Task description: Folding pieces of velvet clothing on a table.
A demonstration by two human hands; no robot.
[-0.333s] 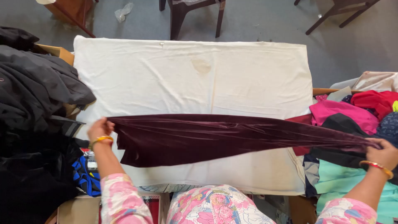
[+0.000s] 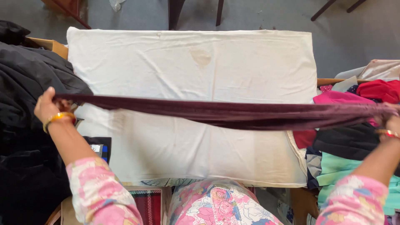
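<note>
A long dark maroon velvet cloth (image 2: 233,113) is stretched taut in the air across a table covered with a white sheet (image 2: 187,66). My left hand (image 2: 48,106), with a gold bangle at the wrist, grips its left end above the table's left edge. My right hand (image 2: 389,123), also bangled, holds the right end over the clothes pile; its fingers are partly hidden by the cloth. Both arms wear pink floral sleeves.
Black garments (image 2: 29,83) are heaped at the left. A pile of pink, red, black and mint clothes (image 2: 354,137) lies at the right. Chair legs (image 2: 196,12) stand beyond the table on grey floor. A dark device (image 2: 100,148) sits near the left front corner.
Both hands have lifted and pulled the maroon cloth tighter; it now hangs as a narrow band higher over the sheet instead of a wider drape.
</note>
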